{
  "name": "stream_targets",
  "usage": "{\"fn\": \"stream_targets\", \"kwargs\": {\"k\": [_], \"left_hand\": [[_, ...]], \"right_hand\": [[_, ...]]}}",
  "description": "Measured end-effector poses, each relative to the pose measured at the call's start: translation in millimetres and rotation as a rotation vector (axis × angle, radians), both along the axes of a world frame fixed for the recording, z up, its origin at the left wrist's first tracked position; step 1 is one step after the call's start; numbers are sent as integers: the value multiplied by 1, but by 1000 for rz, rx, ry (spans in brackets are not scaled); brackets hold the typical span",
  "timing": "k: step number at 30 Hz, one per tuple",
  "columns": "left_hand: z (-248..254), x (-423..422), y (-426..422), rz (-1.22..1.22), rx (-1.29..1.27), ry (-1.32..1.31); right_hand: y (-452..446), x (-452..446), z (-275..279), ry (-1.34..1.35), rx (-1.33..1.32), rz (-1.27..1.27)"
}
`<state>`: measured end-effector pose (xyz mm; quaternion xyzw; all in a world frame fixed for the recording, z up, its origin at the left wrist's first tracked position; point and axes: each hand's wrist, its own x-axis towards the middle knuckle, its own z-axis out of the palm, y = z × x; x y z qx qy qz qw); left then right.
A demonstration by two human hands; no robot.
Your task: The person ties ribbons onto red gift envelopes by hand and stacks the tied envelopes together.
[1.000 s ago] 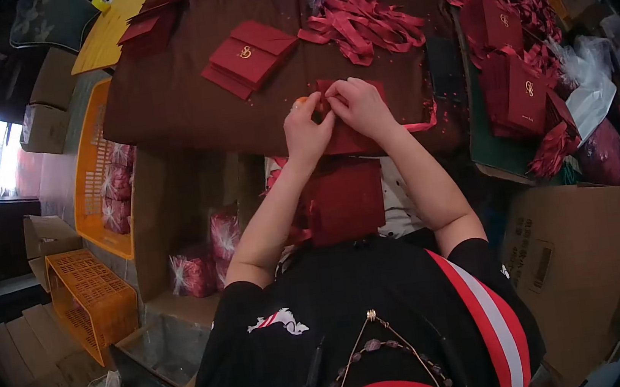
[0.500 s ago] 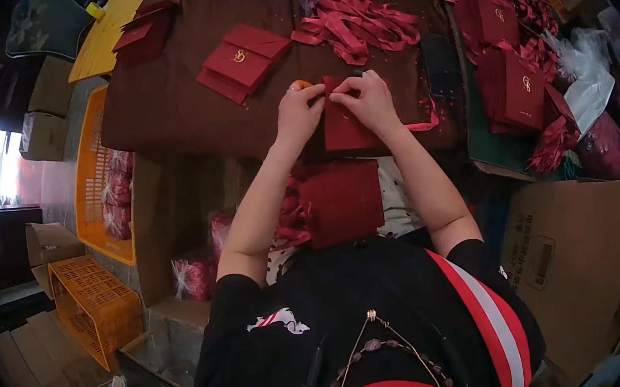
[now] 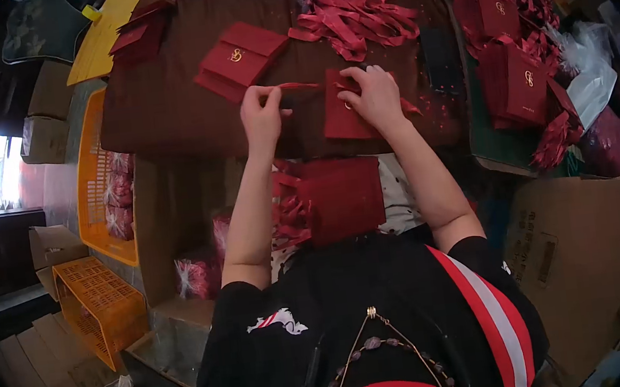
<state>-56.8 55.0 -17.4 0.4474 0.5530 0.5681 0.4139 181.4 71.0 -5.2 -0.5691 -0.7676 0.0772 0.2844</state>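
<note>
A red envelope-like paper pouch (image 3: pixel 342 122) with a gold mark lies at the table's front edge. My right hand (image 3: pixel 376 100) rests over it, fingers curled and pressing on its upper part. To its left, my left hand (image 3: pixel 263 118) is closed in a pinch on a red ribbon (image 3: pixel 301 85), which stretches right toward the pouch. A ribbon end (image 3: pixel 410 107) shows past my right hand. What lies beneath the right fingers is hidden. More red pouches (image 3: pixel 241 57) lie stacked just beyond my left hand.
Loose red ribbons (image 3: pixel 359 20) are heaped at the back. A dark flat object (image 3: pixel 439 60) lies right of my hand. Pouch stacks (image 3: pixel 516 86) and ribbons cover a green surface at right. Red pouches (image 3: pixel 345 197) rest on my lap. Orange crates (image 3: pixel 105 305) and cardboard boxes (image 3: pixel 576 247) stand around.
My left hand has moved left, away from my right hand, drawing the ribbon out sideways. My right hand has stayed over the pouch and shifted slightly.
</note>
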Motion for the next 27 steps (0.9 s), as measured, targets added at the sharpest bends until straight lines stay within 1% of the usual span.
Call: {"fn": "stream_targets", "kwargs": {"k": [1,2,4,5,6,7,8,9,10,11,12,14,15,16,18,19,20,22,23,24,26,27], "left_hand": [[12,-5,-7,81,4,-33],[11,-6,-10,83,5,-29],[18,-3,-17,305,205,698],[19,8,-26,346,187,850],[25,18,-34,322,154,1028],[29,27,-41,292,117,1205],[33,36,-46,219,288,1208],[25,37,-46,11,355,1132],[19,39,-46,-194,416,1047],[12,43,-50,-281,388,1050],[9,44,-51,-281,388,1044],[6,44,-50,-338,339,1059],[10,44,-49,-335,373,1033],[10,45,-49,-341,372,1027],[11,45,-47,-358,317,1039],[10,46,-46,-355,318,1038],[9,46,-46,-351,329,1049],[9,45,-48,-343,335,1065],[9,45,-49,-342,330,1052],[9,45,-50,-339,326,1039],[7,45,-51,-333,326,1044],[4,45,-52,-332,329,1046]], "right_hand": [[0,-1,0,-13,-13,-3],[2,-1,-1,-20,-9,-6],[1,-2,-2,-18,-3,-3],[0,-2,-2,-18,3,-1],[0,-1,0,-17,5,-1],[-2,3,3,66,-12,31],[-4,7,7,148,-29,60],[-8,14,14,280,20,85],[-9,24,20,289,97,79],[-11,37,26,296,173,74],[-13,49,29,289,175,31],[-16,77,40,194,229,103],[-21,86,50,73,229,148],[-24,95,49,69,225,143],[-23,108,47,-251,248,369],[-25,109,48,-294,228,445],[-26,110,47,-295,228,448],[-25,111,40,-346,240,623],[-26,113,37,-331,187,621],[-25,116,35,-328,188,624],[-22,121,32,-248,67,599],[-23,118,33,-247,69,602]]}}
